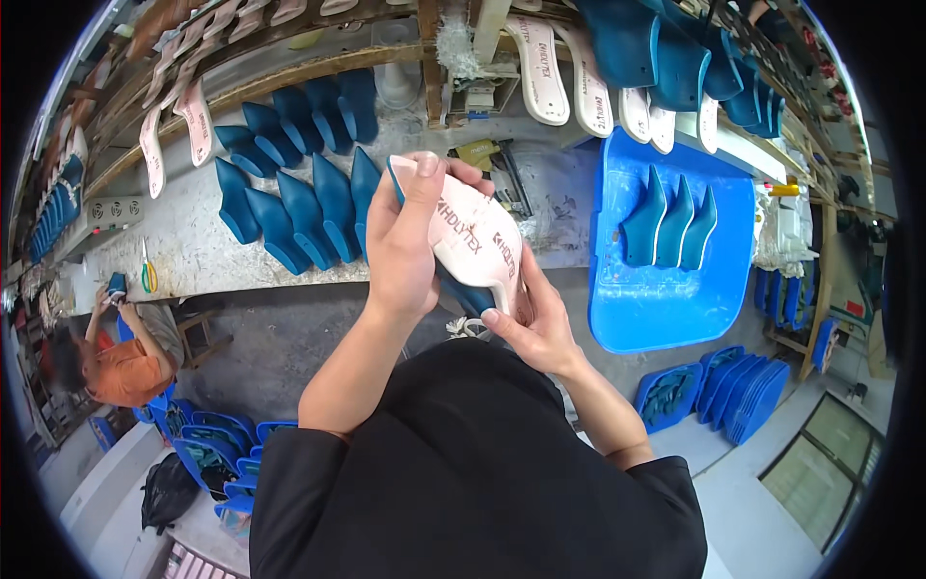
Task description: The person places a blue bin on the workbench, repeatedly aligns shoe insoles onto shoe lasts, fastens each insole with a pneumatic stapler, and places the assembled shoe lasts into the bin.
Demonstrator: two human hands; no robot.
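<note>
Both my hands hold a teal shoe last (465, 292) with its sole side turned up. A pale pink insole board (473, 224) with dark print lies along that sole. My left hand (403, 246) grips the toe half, its thumb across the insole near the tip. The heel end sits in my right hand (538, 326), with the thumb pressed on the last's side and the fingers behind it. On the bench just beyond rests a yellow-green nail gun (482, 159).
Several teal shoe lasts (302, 214) lie in rows on the bench (183, 261) at left. A blue tray (617, 299) at right holds three lasts (667, 227) with pale soles. Insoles (540, 77) and lasts hang from racks above. Scissors (148, 275) and a co-worker (125, 357) are at far left.
</note>
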